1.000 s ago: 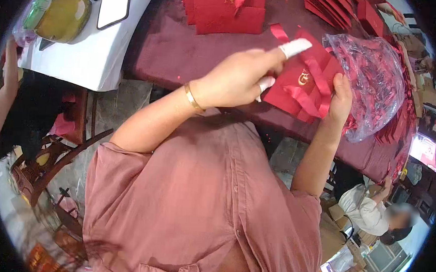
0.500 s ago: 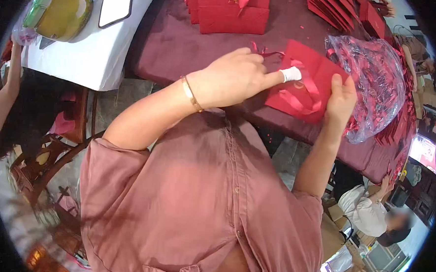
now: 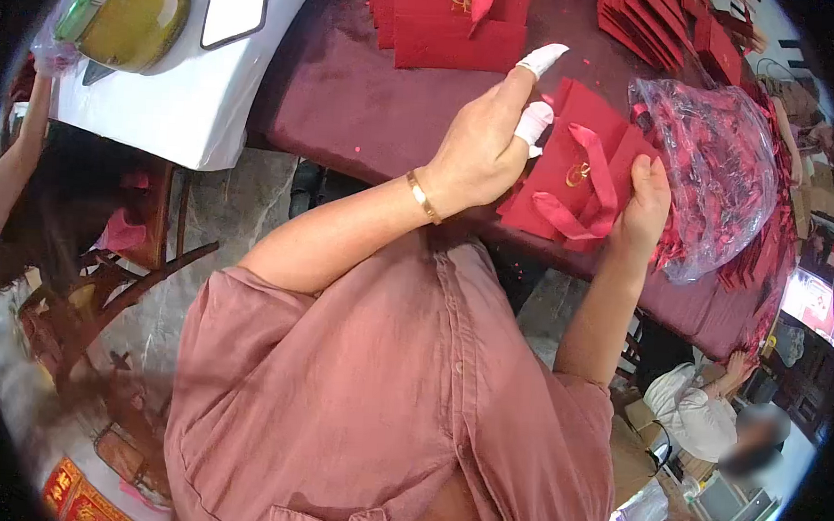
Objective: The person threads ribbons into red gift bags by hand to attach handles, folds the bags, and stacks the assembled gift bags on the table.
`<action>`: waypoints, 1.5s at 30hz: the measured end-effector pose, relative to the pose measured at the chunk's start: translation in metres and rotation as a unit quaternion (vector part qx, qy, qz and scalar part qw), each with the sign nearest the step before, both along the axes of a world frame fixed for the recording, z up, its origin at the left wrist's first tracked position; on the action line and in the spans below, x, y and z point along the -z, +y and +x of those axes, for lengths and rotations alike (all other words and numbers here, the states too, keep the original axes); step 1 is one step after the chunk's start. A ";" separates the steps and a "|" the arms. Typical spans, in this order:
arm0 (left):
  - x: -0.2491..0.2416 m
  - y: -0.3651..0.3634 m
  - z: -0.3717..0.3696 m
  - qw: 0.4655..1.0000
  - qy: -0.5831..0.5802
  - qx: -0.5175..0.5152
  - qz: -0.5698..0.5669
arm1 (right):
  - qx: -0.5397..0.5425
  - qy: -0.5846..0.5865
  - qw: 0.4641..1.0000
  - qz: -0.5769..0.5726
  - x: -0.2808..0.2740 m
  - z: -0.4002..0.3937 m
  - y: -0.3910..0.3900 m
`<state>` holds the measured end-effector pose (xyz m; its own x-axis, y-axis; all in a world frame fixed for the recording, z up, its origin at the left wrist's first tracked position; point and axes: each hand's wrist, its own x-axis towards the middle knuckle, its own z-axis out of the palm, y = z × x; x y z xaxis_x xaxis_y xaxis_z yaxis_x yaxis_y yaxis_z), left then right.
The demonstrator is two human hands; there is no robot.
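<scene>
A small red paper gift bag (image 3: 578, 160) with pink ribbon handles and a gold emblem is tilted above the table's front edge. My right hand (image 3: 644, 204) grips its right edge, thumb on the near face. Close by the bag's left side is my left hand (image 3: 484, 146), with a gold bracelet at the wrist. White covers sit on two of its digits, which are spread apart, one pointing up and away. Its remaining fingers are mostly hidden. Beyond my hands stand larger red gift bags (image 3: 459, 36) in a row, one with a ribbon and gold print.
A clear plastic bag (image 3: 709, 177) full of red ribbon pieces lies right of my right hand on the maroon-covered table (image 3: 341, 96). Stacked red bags (image 3: 641, 32) lie behind. On the white table (image 3: 160, 124) are a jar (image 3: 133, 19) and a phone (image 3: 234, 6). People sit at both sides.
My left hand has drawn back from the ribbon handles to the bag's left side, its covered digits now spread. The ribbons hang over the bag's face. My right hand keeps its grip.
</scene>
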<state>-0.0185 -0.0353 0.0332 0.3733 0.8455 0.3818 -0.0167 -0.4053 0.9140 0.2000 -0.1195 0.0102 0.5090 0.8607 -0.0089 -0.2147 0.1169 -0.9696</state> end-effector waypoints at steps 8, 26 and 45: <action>0.017 0.005 0.003 1.000 -0.005 -0.019 -0.003 | -0.012 -0.015 1.000 -0.017 0.000 -0.003 -0.004; 0.021 0.000 -0.023 0.706 -0.288 0.279 -0.584 | -0.185 -0.650 0.736 0.031 -0.078 -0.092 0.001; 0.005 0.003 -0.155 0.726 -0.439 0.108 -0.518 | -0.157 -0.208 0.943 -0.206 0.004 -0.078 0.172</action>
<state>-0.1739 -0.0326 0.0284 0.5362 0.8075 -0.2458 -0.7392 0.5898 0.3251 0.1222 0.0522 0.0059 0.2625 0.9365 -0.2323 0.2323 -0.2950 -0.9268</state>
